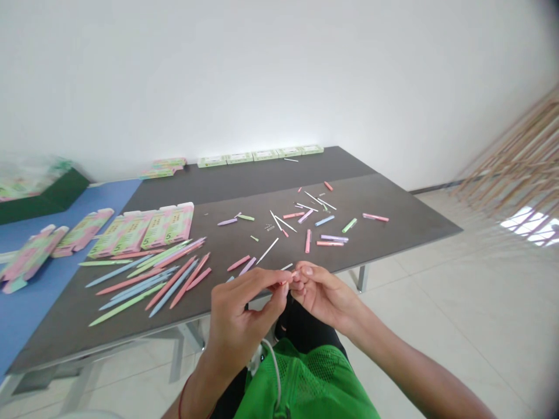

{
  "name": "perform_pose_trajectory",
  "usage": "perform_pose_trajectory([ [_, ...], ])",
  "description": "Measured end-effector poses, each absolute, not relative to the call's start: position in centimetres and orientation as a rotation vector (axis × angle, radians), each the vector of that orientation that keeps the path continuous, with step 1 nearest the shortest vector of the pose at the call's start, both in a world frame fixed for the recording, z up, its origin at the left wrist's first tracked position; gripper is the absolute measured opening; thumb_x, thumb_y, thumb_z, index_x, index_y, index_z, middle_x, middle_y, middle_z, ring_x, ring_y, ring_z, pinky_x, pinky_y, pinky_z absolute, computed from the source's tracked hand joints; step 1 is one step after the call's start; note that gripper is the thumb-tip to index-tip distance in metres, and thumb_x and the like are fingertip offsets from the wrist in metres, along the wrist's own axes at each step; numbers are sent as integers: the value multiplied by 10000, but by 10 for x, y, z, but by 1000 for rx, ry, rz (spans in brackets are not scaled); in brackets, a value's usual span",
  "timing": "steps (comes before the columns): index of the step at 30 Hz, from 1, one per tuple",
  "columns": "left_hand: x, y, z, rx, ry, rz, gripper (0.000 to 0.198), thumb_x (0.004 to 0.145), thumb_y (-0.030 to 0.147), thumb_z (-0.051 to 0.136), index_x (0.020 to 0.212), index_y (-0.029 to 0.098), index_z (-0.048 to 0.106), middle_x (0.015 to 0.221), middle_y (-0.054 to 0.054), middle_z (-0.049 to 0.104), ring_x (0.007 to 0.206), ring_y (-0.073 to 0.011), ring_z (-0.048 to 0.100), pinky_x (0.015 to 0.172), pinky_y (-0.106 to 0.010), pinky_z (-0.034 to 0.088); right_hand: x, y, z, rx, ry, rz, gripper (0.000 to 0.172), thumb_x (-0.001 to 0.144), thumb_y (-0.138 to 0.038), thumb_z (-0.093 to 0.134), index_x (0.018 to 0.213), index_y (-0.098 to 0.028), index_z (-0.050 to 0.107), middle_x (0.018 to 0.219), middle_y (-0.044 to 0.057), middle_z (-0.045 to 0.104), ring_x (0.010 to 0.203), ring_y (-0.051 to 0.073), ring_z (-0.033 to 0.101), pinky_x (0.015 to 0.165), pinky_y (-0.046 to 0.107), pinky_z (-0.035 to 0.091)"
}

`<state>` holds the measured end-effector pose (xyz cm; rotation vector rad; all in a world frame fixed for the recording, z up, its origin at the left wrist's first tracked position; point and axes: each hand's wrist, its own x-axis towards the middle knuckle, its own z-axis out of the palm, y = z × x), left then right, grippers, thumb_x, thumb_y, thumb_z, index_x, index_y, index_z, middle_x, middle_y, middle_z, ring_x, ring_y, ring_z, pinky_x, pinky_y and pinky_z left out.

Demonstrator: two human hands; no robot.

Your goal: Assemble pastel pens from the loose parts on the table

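My left hand (pixel 244 308) and my right hand (pixel 321 291) meet just off the near edge of the dark table (pixel 262 180), fingertips pinched together on a small pink pen part (pixel 292 274). Most of that part is hidden by the fingers. On the table to the left lies a pile of assembled pens (pixel 152 276) in pink, blue and green. Loose pen parts (pixel 314 224), thin refills and short caps, are scattered across the middle of the table.
Flat pink-and-green cartons (pixel 144 230) lie at the left, partly on a blue surface (pixel 30 291). A row of small boxes (pixel 259 155) stands along the far edge. A green box (pixel 39 186) sits far left. Wooden sticks (pixel 519 157) lean at the right.
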<state>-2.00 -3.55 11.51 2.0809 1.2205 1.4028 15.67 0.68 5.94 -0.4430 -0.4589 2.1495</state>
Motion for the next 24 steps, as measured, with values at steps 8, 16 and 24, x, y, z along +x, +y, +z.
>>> perform_pose_trajectory([
  [8, -25, -30, 111, 2101, 1179, 1400, 169, 930, 113, 698, 1013, 226, 792, 958, -8, 820, 803, -134, 758, 806, -252, 619, 158, 11, 54, -496, -487, 2147, 214, 739, -227, 926, 799, -128, 747, 755, 5, 754, 648, 61, 672, 702, 151, 565],
  [16, -27, -34, 110, 2108, 1265, 1446, 167, 917, 111, 713, 1007, 231, 785, 919, 4, 813, 759, -132, 752, 760, -245, 621, 159, 12, 50, -485, -469, 2181, 208, 760, -237, 916, 844, -123, 764, 777, 15, 747, 669, 64, 663, 687, 149, 551],
  [24, -39, -67, 122, 2209, 1350, 1859, 248, 838, 54, 754, 1012, 231, 765, 856, -14, 770, 734, -175, 713, 638, -305, 610, 162, 8, 49, -404, -408, 2250, 211, 780, -238, 890, 850, -134, 721, 754, 0, 639, 671, 78, 554, 646, 177, 494],
])
